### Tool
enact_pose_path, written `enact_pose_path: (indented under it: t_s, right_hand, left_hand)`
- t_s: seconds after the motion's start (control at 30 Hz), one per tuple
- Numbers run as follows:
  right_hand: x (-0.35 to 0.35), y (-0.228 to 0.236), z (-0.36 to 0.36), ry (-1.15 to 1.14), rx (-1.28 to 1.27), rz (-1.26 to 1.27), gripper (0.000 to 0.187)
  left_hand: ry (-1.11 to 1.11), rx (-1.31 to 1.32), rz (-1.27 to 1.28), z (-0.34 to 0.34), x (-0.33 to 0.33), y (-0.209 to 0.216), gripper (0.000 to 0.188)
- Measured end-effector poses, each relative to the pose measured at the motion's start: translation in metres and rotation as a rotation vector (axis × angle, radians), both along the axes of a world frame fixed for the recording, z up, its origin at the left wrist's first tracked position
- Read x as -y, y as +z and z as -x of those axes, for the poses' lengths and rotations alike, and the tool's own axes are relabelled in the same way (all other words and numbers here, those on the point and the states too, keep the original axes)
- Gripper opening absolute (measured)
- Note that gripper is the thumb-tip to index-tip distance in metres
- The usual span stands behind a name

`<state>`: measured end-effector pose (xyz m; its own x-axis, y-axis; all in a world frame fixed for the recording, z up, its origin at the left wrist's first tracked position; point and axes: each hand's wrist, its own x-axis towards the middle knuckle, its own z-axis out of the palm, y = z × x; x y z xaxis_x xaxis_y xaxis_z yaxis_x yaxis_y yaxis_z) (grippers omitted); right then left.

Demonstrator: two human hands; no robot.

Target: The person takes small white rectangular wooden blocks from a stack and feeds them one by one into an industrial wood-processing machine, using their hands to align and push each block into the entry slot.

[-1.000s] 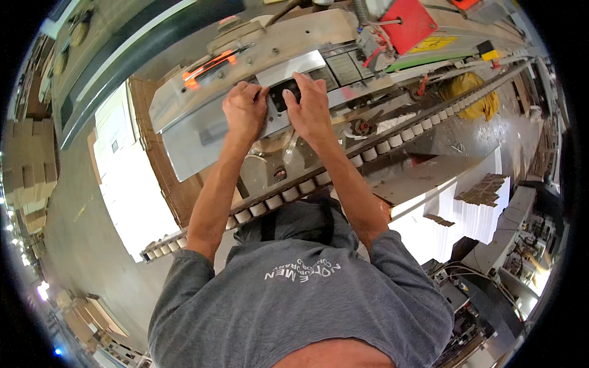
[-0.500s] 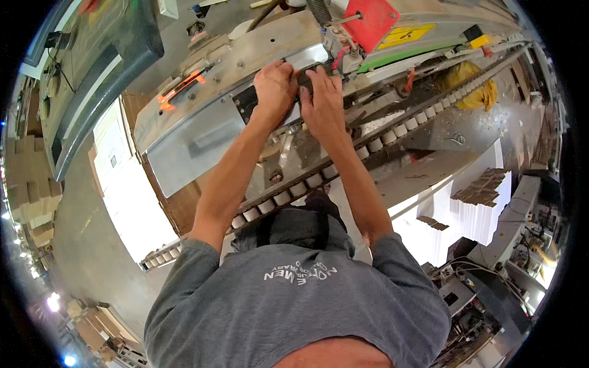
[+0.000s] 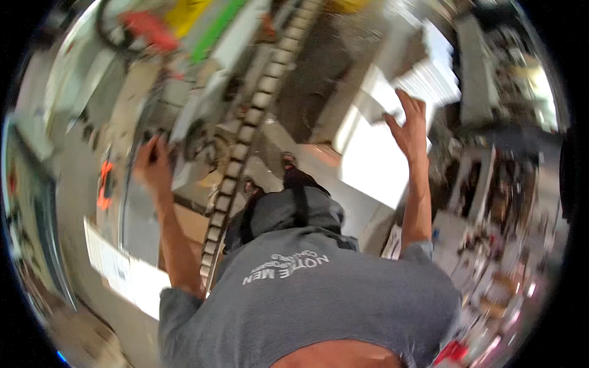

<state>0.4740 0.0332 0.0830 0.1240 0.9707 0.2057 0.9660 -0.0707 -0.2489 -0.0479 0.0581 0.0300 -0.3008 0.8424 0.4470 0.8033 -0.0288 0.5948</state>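
My left hand is over the metal plate of the machine at the left, by a small dark part. Its fingers are smeared by motion, so what they touch or hold cannot be made out. My right hand is raised at the right, thumb and fingers apart, with nothing visible in it. Below it in the picture lies a bright white stack of sheets or flat boxes. An orange tool-like object rests on the machine, left of my left hand.
A roller rail runs between my body and the machine. A red panel and a green strip are at the far left. White sheets lie at the near left. A cluttered bench stands on the right.
My view and body have turned right. Both hands were together at the machine; my right hand has come away and swung over to the white stack. My left hand stays by the machine.
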Motion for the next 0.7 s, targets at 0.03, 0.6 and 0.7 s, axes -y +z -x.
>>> enact_pose_path:
  t_s: [0.03, 0.6, 0.7]
  right_hand:
    - [0.008, 0.001, -0.026, -0.017, 0.098, 0.070, 0.064]
    - [0.036, 0.011, -0.039, 0.147, 0.009, 0.094, 0.035]
    - [-0.016, 0.016, 0.065, 0.527, -0.109, -0.023, 0.038]
  left_hand:
    - [-0.068, -0.053, -0.124, 0.015, 0.010, -0.015, 0.012]
    - [0.081, 0.338, 0.038, -0.030, 0.059, -0.018, 0.011]
    - [0.165, 0.323, -0.045, -0.012, 0.076, -0.015, 0.011]
